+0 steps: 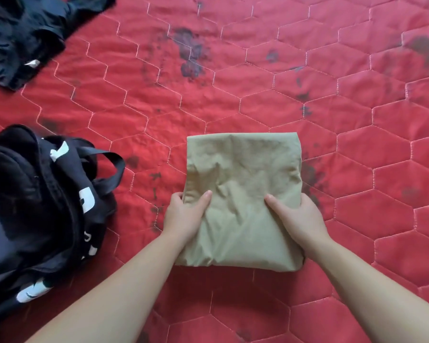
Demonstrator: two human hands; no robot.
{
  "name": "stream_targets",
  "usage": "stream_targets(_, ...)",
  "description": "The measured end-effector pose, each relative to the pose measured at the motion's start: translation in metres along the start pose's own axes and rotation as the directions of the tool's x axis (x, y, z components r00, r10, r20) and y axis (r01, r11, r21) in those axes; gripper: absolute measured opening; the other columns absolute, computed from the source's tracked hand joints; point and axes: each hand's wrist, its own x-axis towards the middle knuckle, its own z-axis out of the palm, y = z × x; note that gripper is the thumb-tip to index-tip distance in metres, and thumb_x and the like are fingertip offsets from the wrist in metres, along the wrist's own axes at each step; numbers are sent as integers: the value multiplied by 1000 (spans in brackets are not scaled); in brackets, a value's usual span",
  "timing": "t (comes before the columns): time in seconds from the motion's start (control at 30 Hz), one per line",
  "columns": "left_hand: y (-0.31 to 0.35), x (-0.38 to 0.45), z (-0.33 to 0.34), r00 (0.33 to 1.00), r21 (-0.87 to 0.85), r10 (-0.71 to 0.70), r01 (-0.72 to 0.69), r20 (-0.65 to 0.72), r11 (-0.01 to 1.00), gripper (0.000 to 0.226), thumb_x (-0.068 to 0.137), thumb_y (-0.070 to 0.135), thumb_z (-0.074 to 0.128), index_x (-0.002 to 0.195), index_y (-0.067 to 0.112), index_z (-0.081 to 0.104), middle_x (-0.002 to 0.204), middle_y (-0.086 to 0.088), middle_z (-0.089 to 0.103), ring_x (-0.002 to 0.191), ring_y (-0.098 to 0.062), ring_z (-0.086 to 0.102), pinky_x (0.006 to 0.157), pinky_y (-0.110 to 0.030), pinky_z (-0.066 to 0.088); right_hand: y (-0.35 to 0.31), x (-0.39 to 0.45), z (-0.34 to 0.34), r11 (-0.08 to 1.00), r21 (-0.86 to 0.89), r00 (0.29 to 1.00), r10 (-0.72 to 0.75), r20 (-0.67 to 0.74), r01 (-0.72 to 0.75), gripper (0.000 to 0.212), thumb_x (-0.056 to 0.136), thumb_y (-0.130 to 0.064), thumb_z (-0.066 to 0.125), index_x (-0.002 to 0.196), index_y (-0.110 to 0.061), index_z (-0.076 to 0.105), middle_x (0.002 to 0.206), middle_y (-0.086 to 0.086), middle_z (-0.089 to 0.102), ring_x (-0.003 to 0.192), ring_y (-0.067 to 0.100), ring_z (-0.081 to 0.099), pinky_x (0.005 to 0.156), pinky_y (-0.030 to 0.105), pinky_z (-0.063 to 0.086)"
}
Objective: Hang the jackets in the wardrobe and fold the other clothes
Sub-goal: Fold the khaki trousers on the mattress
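A folded, wrinkled khaki fabric garment (240, 194), roughly rectangular, lay near centre on the red hexagon-quilted bedcover (307, 82), with open cover far and right. The left hand (183, 214) and right hand (299, 219) each grasped a side edge, thumbs on top, fingers hidden beneath. At left, a black white-lettered cloth bag (42, 206) was cut off; a crumpled dark garment (22, 38) lay far left.

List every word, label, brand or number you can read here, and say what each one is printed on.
No text reads in full.
Black garment with white print, at the left: white letter fragments, broken up by folds, not readable.
Dark garment, top left: a small white tag, too small and blurred to read.
Folded khaki garment: no print visible.
Red quilted cover: only stitching and dark stains.
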Motion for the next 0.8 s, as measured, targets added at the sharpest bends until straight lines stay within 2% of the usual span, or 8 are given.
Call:
stream_targets(0.1, 3, 1, -10, 981, -173, -74, 105, 178, 979, 49, 76, 62, 70, 88, 15, 73, 75, 9, 75, 70, -7, 72, 49, -12, 47, -5, 0, -7, 980, 182, 983, 47, 178, -79, 42, 72, -46, 79, 105, -22, 68, 99, -6, 75, 89, 15, 72, 81, 36, 57)
stream_targets(0.17, 13, -3, -18, 929, -276, -109, 215, 354, 937, 47, 76, 56, 74, 92, 12, 75, 79, 2, 76, 70, -12, 74, 48, -18, 52, -16, -1, -13, 965, 245, 971, 33, 236, -92, 31, 78, -33, 78, 103, -18, 70, 94, -3, 76, 83, 15, 74, 71, 30, 58)
stream_targets(0.23, 27, -9, -31, 917, -313, -71, 206, 392, 927, 47, 78, 54, 73, 96, 11, 74, 84, -1, 77, 73, -16, 74, 49, -22, 54, -35, -5, -20, 967, 252, 972, -16, 236, -46, 28, 81, -30, 76, 104, -17, 70, 95, -2, 76, 84, 16, 73, 72, 31, 58)
stream_targets(0.37, 74, -42, -81, 950, -361, 48, 70, 308, 930, 35, 90, 49, 62, 89, 14, 71, 70, 7, 75, 60, -9, 71, 42, -18, 49, -106, -38, -45, 959, 271, 954, -155, 256, 83, 20, 87, -29, 71, 102, -17, 69, 92, -4, 76, 80, 13, 73, 59, 23, 54)
stream_targets(0.47, 124, -80, -138, 972, -355, 162, -92, 171, 930, 38, 91, 50, 59, 93, 15, 71, 67, 13, 72, 58, -2, 69, 45, -15, 49, -177, -80, -68, 938, 264, 940, -281, 192, 226, 19, 87, -31, 70, 98, -16, 69, 88, -3, 76, 77, 12, 73, 59, 23, 54)
stream_targets(0.6, 195, -138, -224, 957, -416, 289, -253, 24, 874, 54, 88, 57, 60, 110, 8, 69, 101, -7, 73, 89, -23, 71, 79, -36, 58, -280, -147, -103, 877, 264, 894, -439, 95, 402, 23, 85, -36, 71, 94, -16, 70, 86, -2, 76, 76, 14, 72, 66, 29, 57)
stream_targets(0.73, 235, -215, -311, 911, -482, 385, -407, -149, 776, 47, 88, 56, 61, 95, 11, 71, 92, -7, 75, 79, -23, 72, 71, -33, 60, -363, -228, -128, 794, 308, 820, -568, 67, 524, 23, 85, -41, 70, 91, -18, 68, 80, -3, 75, 68, 12, 72, 57, 26, 53)
stream_targets(0.8, 235, -261, -351, 892, -507, 391, -451, -227, 735, 48, 87, 55, 62, 100, 9, 71, 94, -10, 75, 83, -27, 72, 76, -38, 60, -391, -273, -135, 755, 313, 776, -625, 80, 576, 24, 85, -41, 69, 90, -18, 68, 78, -3, 75, 65, 12, 71, 56, 24, 53)
